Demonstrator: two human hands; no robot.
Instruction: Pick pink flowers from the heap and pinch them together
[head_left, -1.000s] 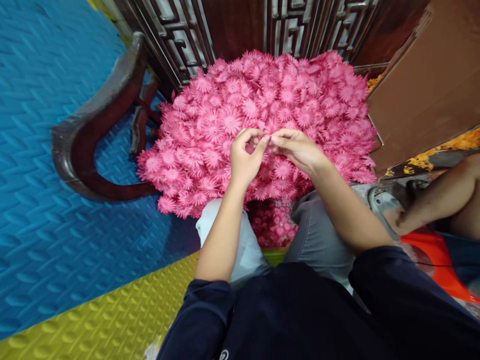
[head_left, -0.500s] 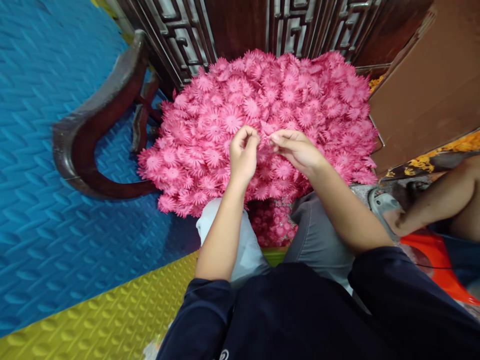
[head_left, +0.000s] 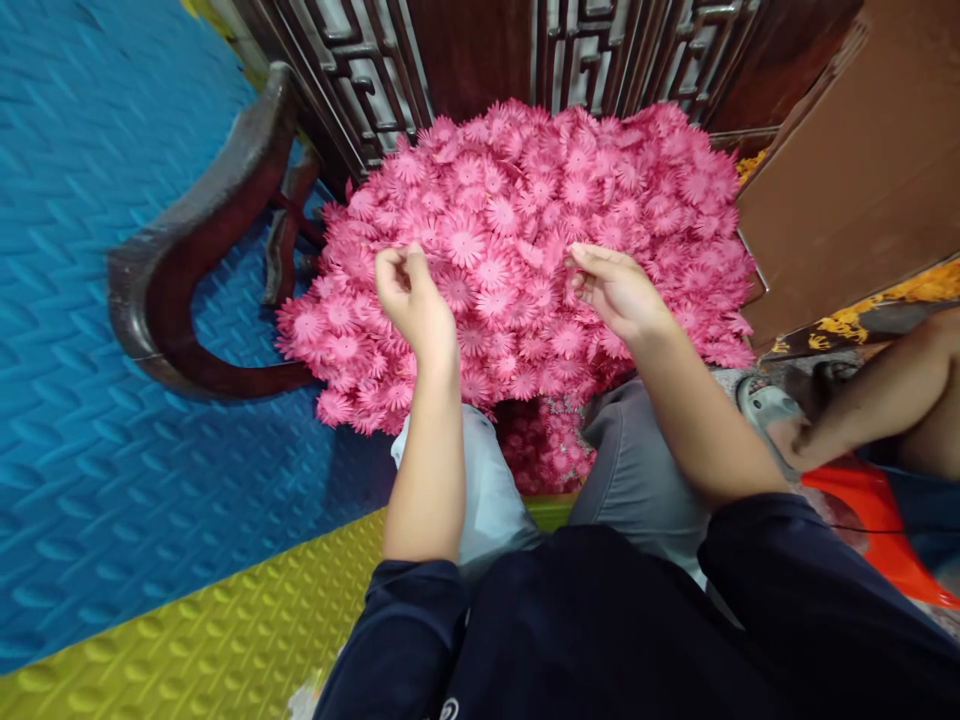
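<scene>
A wide heap of pink artificial flowers [head_left: 495,300] lies in front of my knees. Over its left half is my left hand [head_left: 416,300], thumb and forefinger pinched together; whatever they hold is too small to make out. My right hand [head_left: 619,290] hovers over the right half of the heap, its fingertips closed in a pinch next to a pink petal piece [head_left: 555,252]. I cannot tell what lies between those fingertips. The two hands are well apart.
A dark curved wooden armrest [head_left: 187,230] stands at the left over blue matting [head_left: 67,450]. Dark carved lattice panels [head_left: 472,50] rise behind the heap. At the right are a cardboard box [head_left: 855,190] and another person's leg and sandal [head_left: 769,405].
My left hand has moved left, away from my right hand. My right hand has shifted slightly right and up. Both remain pinched.
</scene>
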